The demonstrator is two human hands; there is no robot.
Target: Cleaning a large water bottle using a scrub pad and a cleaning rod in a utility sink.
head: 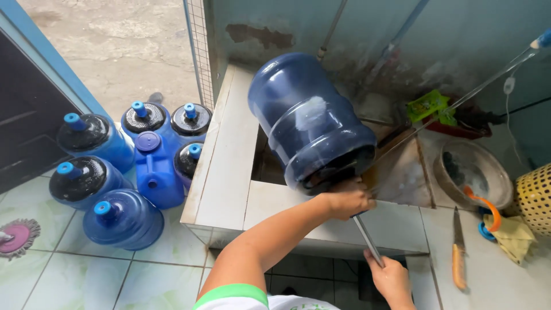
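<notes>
Tiled floor, white-tiled basin (229, 166) against a stained wall. Big blue water jug (310, 120) lies tilted over the basin, mouth end low toward the person. Left hand (347, 201) cups that mouth end from below, fingers curled on it. Right hand (393, 278), nearer the body than the jug, is closed around a thin metal rod (367, 238) running up past the jug. Capped jugs (109, 172) stand on the floor left of the basin.

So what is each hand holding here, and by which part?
The left hand grips the big blue water jug at its neck end, tipped over the basin. The right hand holds the lower end of a long thin rod.
</notes>
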